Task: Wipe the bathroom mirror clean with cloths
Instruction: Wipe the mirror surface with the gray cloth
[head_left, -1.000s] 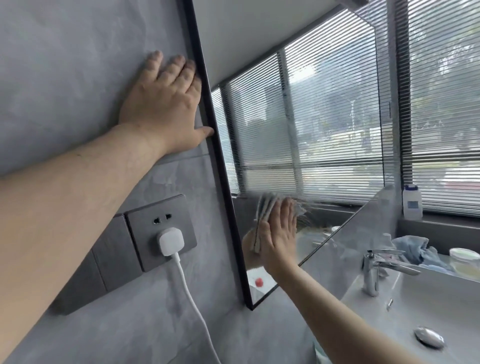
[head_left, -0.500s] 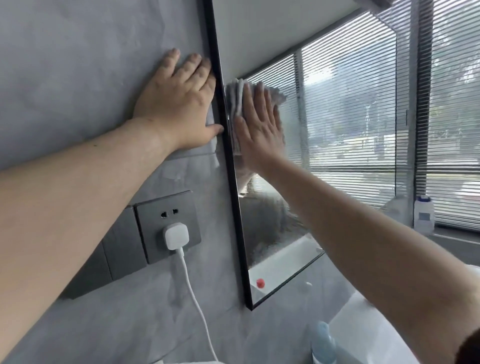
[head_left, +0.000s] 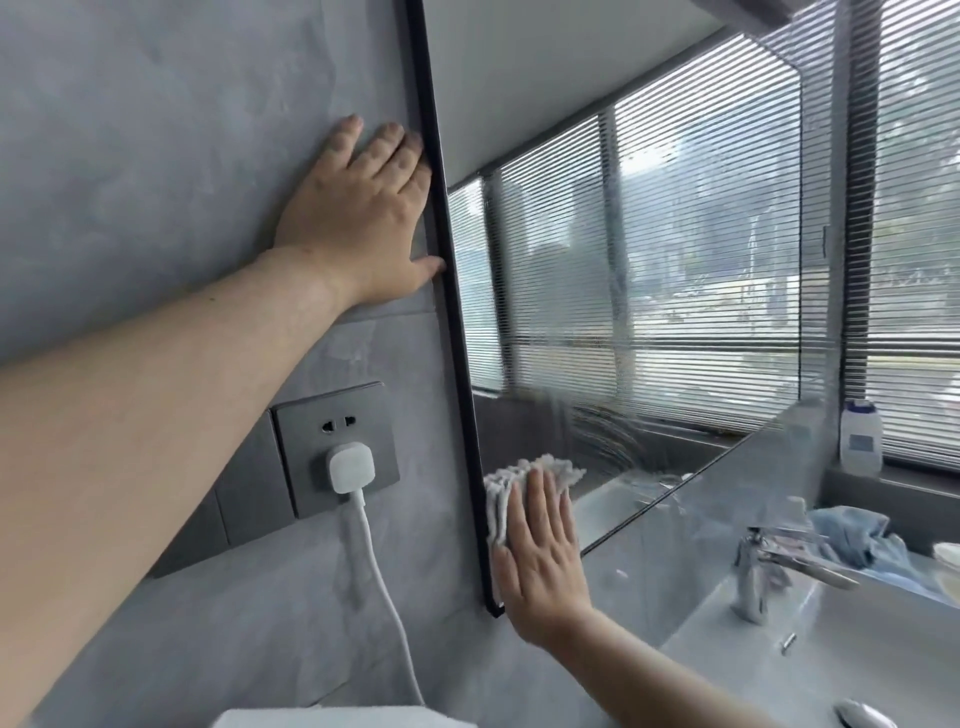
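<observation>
A black-framed mirror (head_left: 649, 249) hangs on the grey wall and reflects window blinds; wet streaks arc across its lower part. My right hand (head_left: 540, 551) presses a folded white cloth (head_left: 519, 483) flat against the mirror's lower left corner, fingers straight. My left hand (head_left: 363, 218) lies flat on the wall just left of the mirror's frame, thumb touching the frame's edge.
A grey socket (head_left: 337, 441) with a white plug (head_left: 350, 467) and cable sits left of the mirror. Below right are a white sink (head_left: 831, 654), a chrome faucet (head_left: 763, 566), a blue cloth (head_left: 852, 535) and a white bottle (head_left: 861, 441) on the sill.
My right hand slid the cloth from the mirror's upper left edge down to its lower left corner. The left hand has stayed on the wall.
</observation>
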